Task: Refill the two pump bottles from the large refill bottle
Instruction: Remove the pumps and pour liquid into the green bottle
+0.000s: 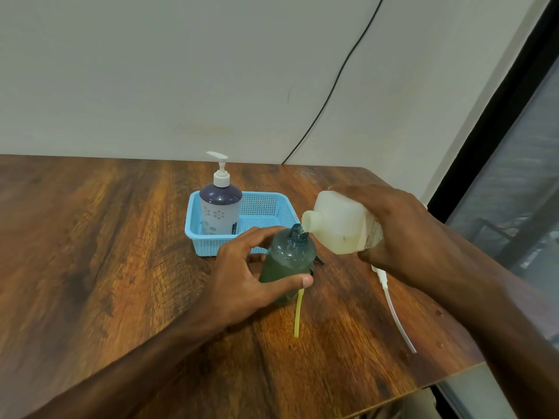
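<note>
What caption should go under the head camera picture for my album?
Right hand tips the white refill bottle over the open green bottle gripped by the left hand.

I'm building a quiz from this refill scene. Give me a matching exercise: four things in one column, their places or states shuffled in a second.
1 purple pump bottle
2 green bottle
3 refill bottle
4 white pump

a tilted in the right hand
b lying on the table
c standing in the blue basket
d open-topped, gripped by the left hand

Pairs: 1-c, 2-d, 3-a, 4-b
</note>
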A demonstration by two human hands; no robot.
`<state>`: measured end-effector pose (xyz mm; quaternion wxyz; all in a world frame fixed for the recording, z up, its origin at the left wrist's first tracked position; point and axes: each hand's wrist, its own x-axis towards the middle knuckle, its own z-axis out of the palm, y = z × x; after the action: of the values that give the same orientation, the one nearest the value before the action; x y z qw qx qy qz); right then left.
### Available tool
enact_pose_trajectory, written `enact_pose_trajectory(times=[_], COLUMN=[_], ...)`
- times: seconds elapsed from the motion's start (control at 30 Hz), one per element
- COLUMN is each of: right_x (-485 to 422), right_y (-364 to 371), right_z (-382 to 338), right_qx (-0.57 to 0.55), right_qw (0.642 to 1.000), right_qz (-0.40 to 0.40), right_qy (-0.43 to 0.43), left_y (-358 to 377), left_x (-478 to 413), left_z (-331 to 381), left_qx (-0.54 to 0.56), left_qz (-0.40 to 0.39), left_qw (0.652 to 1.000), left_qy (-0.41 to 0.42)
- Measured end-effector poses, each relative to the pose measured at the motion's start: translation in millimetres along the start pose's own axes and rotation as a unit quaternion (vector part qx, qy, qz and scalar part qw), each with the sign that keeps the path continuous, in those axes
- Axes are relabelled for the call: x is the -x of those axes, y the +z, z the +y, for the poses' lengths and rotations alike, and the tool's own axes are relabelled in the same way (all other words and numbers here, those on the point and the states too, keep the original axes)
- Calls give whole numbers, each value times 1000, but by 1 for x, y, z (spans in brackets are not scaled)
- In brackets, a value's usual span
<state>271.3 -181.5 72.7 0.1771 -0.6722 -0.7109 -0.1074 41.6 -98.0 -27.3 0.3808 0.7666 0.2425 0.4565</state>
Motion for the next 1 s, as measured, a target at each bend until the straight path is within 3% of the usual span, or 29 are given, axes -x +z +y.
enact_pose_trajectory(times=[1.0], right_x=[-2], right_y=[5], right_z=[8], right_qx=[11], right_qw=[1000], right_qz=[2], right_qy=[-4], left_y=[-1], left_x=[1], left_z=[-2], left_qx=[-7], left_qz=[-7], left_qw=[1000], left_qy=[-1])
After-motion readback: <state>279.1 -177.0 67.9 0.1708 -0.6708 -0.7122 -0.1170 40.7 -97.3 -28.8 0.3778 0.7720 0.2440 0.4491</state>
